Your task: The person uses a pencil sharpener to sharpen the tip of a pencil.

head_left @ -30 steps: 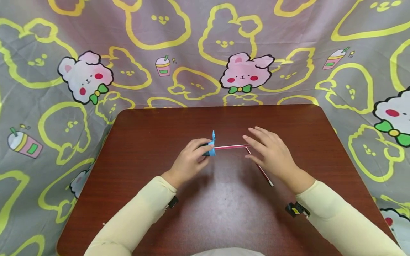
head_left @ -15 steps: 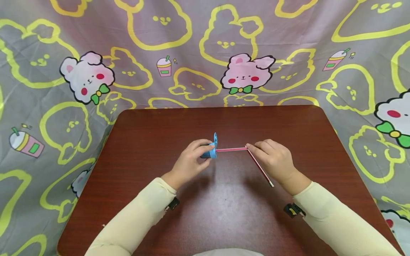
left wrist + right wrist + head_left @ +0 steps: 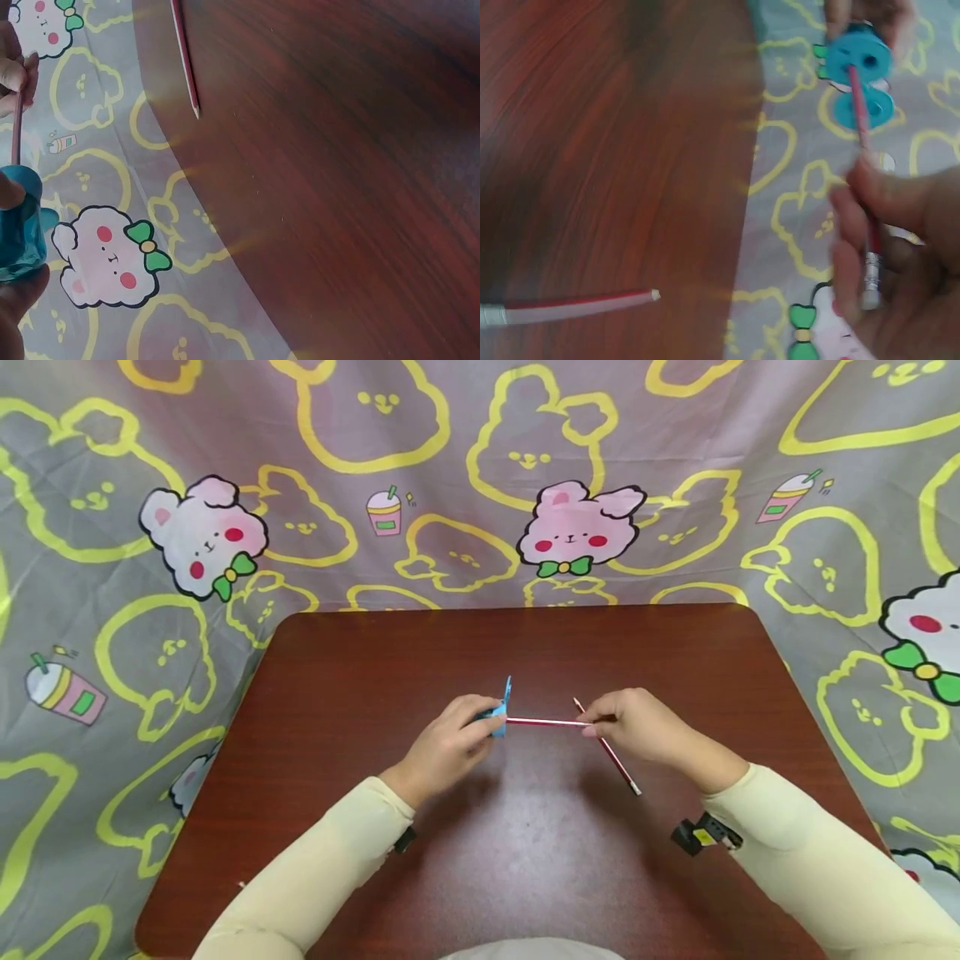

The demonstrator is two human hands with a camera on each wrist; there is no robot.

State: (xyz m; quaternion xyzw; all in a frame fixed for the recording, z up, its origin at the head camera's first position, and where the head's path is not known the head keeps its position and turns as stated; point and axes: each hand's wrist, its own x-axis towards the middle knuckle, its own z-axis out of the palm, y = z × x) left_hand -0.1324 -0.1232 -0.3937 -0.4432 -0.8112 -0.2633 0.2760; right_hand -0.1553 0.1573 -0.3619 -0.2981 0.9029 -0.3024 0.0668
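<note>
My left hand [image 3: 448,742] grips a blue pencil sharpener [image 3: 21,229] with a see-through body, held sideways above the table. Its round lid [image 3: 871,110] hangs flipped open, and two holes show in its face in the right wrist view. A red-and-white striped pencil [image 3: 543,722] has its front end in one of those holes. Thumb and fingers of my right hand [image 3: 637,727] pinch this pencil near its rear, where a metal band and white eraser stick out in the right wrist view. The pencil's tip is hidden inside the sharpener.
A second striped pencil [image 3: 619,767] lies slantwise on the brown table [image 3: 375,660], partly under the right hand in the head view. Behind the table hangs a grey cloth [image 3: 465,460] with cartoon bears and rabbits.
My right hand came in from open fingers, took hold of the pencil's rear end and has turned about it. The held pencil now tilts slightly down to the right. The second pencil stays put.
</note>
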